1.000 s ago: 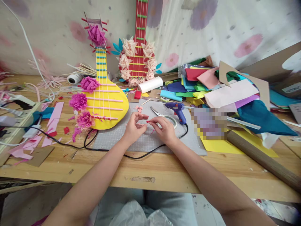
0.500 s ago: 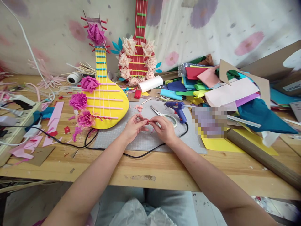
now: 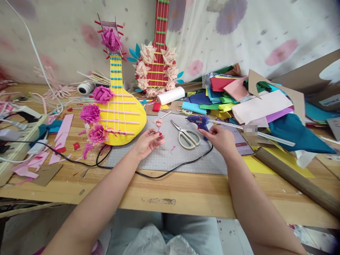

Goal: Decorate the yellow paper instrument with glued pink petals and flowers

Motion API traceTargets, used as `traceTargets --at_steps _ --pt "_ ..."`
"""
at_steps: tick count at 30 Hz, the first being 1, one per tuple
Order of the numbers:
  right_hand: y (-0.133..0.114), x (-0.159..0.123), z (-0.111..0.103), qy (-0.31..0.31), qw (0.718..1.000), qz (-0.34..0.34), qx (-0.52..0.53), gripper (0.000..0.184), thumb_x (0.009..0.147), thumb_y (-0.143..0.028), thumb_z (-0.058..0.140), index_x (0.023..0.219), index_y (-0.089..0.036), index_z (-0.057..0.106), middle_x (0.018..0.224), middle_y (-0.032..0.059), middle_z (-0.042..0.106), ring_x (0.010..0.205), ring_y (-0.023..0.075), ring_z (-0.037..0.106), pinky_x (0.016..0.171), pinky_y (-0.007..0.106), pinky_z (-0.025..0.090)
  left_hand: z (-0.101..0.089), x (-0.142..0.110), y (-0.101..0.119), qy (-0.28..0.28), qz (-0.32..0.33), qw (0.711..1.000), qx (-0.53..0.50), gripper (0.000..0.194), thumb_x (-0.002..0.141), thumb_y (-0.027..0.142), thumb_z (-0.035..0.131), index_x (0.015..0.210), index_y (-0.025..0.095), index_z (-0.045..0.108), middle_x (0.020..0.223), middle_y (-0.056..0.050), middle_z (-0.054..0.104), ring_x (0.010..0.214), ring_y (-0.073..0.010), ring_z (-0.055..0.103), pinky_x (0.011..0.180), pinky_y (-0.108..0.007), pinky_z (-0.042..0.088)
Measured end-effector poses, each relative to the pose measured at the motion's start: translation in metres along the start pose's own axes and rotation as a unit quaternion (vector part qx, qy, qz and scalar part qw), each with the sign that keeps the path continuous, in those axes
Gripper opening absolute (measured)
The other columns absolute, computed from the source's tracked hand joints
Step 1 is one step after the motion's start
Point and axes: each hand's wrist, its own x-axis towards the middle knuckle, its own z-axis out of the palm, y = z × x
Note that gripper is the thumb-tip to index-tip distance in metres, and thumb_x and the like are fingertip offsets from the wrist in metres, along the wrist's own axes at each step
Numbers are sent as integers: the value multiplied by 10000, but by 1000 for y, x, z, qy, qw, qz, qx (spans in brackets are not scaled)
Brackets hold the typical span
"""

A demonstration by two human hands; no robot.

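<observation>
My left hand (image 3: 147, 142) rests on the grey cutting mat (image 3: 170, 157) with its fingers pinched round a tiny red paper piece (image 3: 159, 134). My right hand (image 3: 221, 139) is over at the blue glue gun (image 3: 199, 121), fingertips curled at its handle and touching it; whether it grips the handle I cannot make out. White-handled scissors (image 3: 187, 134) lie on the mat between the two hands. Small pink scraps (image 3: 158, 122) lie just beyond the left hand.
A yellow paper guitar with magenta flowers (image 3: 117, 113) lies to the left, a red one (image 3: 156, 63) leans on the wall. A heap of coloured paper sheets (image 3: 239, 99) fills the right. A black cable (image 3: 148, 173) crosses the mat's near edge. A phone (image 3: 240, 136) lies beside my right hand.
My right hand left the red piece and moved right to the glue gun. The left hand stayed, still holding the piece. The scissors, hidden by the right hand before, now show.
</observation>
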Motion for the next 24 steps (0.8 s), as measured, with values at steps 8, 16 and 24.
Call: traceTargets --at_steps 8,16,24 --pt "-1 22 39 26 999 -16 39 486 695 -531 584 948 -116 590 918 161 623 878 270 563 748 369 420 -4 4 -2 -1 0 1000 2 208 709 90 632 802 171 465 698 4 632 594 -103 629 461 -163 455" --pt "-12 4 24 -56 899 -5 434 416 720 -572 550 756 -161 603 565 7 556 457 100 456 438 239 343 -6 5 -1 4 3 1000 13 207 710 85 619 806 166 455 715 -21 658 532 -115 618 441 -190 444" --pt "-41 -25 27 -283 868 -56 404 434 677 -580 614 628 -153 557 446 -31 455 404 69 385 400 224 289 -7 5 1 -18 19 999 38 211 702 128 632 798 171 450 683 -9 642 527 -134 621 443 -210 444"
